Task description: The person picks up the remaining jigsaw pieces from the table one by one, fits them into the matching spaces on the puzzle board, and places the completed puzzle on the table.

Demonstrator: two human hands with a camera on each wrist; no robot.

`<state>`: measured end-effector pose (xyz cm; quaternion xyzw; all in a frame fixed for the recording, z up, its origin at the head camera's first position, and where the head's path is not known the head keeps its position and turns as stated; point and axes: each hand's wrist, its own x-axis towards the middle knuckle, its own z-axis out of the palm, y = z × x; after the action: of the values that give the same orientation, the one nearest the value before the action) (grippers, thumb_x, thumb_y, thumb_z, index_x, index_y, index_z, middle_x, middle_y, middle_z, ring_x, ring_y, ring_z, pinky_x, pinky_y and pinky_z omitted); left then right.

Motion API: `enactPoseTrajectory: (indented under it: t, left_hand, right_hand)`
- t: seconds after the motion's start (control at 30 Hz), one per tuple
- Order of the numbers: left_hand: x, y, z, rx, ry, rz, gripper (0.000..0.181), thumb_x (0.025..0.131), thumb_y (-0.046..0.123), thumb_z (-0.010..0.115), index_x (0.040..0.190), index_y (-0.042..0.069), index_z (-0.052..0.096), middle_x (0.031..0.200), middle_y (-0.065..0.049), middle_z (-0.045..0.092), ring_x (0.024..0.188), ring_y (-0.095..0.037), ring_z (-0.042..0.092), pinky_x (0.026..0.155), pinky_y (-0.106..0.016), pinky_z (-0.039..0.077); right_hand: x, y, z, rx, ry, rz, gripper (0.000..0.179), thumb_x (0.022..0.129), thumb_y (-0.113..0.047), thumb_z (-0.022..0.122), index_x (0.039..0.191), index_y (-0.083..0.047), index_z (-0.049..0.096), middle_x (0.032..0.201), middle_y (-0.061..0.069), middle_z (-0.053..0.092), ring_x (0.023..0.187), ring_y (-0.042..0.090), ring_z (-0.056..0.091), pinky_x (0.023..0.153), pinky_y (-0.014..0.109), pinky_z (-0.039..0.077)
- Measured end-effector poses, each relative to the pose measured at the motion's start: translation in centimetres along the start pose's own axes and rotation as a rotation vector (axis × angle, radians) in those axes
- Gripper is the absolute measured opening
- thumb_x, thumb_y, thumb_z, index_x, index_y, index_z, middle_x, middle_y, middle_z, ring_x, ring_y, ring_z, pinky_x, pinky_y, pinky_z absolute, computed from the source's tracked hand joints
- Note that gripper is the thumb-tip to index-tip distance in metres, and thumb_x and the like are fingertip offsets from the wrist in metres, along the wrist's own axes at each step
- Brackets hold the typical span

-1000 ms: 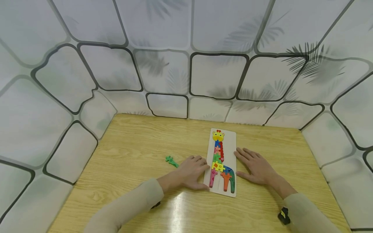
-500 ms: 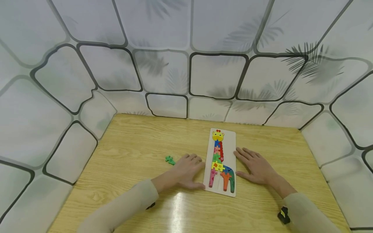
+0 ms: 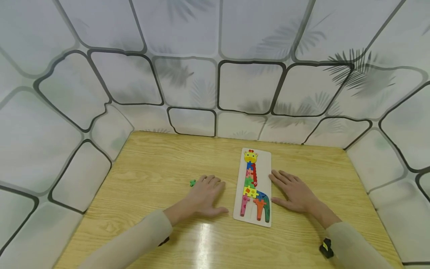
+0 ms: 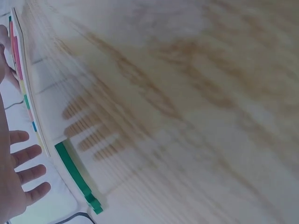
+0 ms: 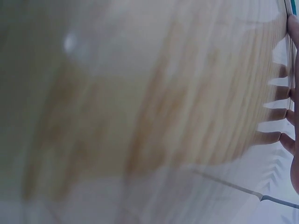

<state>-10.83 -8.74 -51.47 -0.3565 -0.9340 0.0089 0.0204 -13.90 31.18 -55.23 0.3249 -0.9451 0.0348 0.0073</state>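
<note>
A white puzzle board (image 3: pixel 263 164) lies flat on the table, holding a giraffe of colourful interlocking pieces with a yellow head (image 3: pixel 250 157) at the far end. My right hand (image 3: pixel 297 194) rests with spread fingers at the board's right edge; its fingertips meet the table in the right wrist view. Left of the board, my left hand (image 3: pixel 204 196) is spread out and holds nothing. Under and beyond its fingers is a green puzzle piece (image 4: pixel 77 175), long and thin with a knobbed end. In the head view the hand hides most of that piece.
The wooden table (image 3: pixel 161 157) runs back to a pale wall (image 3: pixel 191 82) with a stone-outline pattern and leaf shadows. Similar walls close in the left and right sides. Light glares off the tabletop in front of the left hand.
My left hand has moved left, away from the board's left edge, and now covers more of the green piece. The right hand and the board stay nearly where they were.
</note>
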Motion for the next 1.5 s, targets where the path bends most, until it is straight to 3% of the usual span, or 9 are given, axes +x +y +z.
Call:
enactPoseTrajectory:
  t: [0.43, 0.77, 1.1, 1.23, 1.5]
  left_hand:
    - [-1.2, -0.8, 0.6, -0.009, 0.062, -0.117, 0.091, 0.088, 0.083, 0.054, 0.144, 0.011, 0.057, 0.139, -0.013, 0.065, 0.131, -0.035, 0.062, 0.111, -0.056, 0.050]
    - [-2.8, -1.8, 0.6, -0.063, 0.062, -0.266, 0.089, 0.091, 0.078, 0.055, 0.145, 0.007, 0.056, 0.139, -0.018, 0.064, 0.134, -0.040, 0.059, 0.111, -0.061, 0.048]
    - [-3.7, -2.4, 0.8, -0.051, 0.100, -0.408, 0.086, 0.090, 0.079, 0.056, 0.137, 0.006, 0.060, 0.130, -0.019, 0.067, 0.124, -0.040, 0.061, 0.103, -0.058, 0.052]
    - [-4.0, -2.6, 0.6, -0.019, 0.080, -0.445, 0.089, 0.090, 0.079, 0.055, 0.139, 0.004, 0.059, 0.130, -0.019, 0.067, 0.124, -0.040, 0.062, 0.101, -0.058, 0.053]
    - [-4.5, -2.7, 1.1, -0.014, 0.053, -0.507, 0.090, 0.089, 0.082, 0.054, 0.129, 0.002, 0.059, 0.117, -0.018, 0.066, 0.112, -0.037, 0.062, 0.090, -0.053, 0.054]
  right_hand:
    - [-0.1, 0.2, 0.2, 0.003, 0.001, 0.003, 0.086, 0.098, -0.062, 0.062, 0.165, -0.014, 0.036, 0.172, 0.012, 0.037, 0.155, 0.042, 0.040, 0.119, 0.064, 0.041]
    - [0.0, 0.2, 0.3, -0.001, 0.001, 0.010, 0.086, 0.098, -0.063, 0.062, 0.165, -0.015, 0.037, 0.172, 0.012, 0.037, 0.155, 0.042, 0.040, 0.120, 0.064, 0.040]
    - [-0.1, 0.3, 0.4, -0.010, 0.005, 0.005, 0.087, 0.098, -0.064, 0.062, 0.165, -0.016, 0.036, 0.171, 0.011, 0.038, 0.155, 0.041, 0.040, 0.120, 0.063, 0.040]
    - [-0.1, 0.3, 0.5, -0.009, 0.030, -0.006, 0.087, 0.097, -0.063, 0.064, 0.164, -0.015, 0.038, 0.170, 0.013, 0.040, 0.152, 0.043, 0.043, 0.117, 0.064, 0.042]
    - [-0.1, 0.3, 0.1, 0.009, -0.028, 0.018, 0.087, 0.098, -0.064, 0.060, 0.166, -0.016, 0.034, 0.173, 0.011, 0.035, 0.157, 0.041, 0.037, 0.121, 0.063, 0.039]
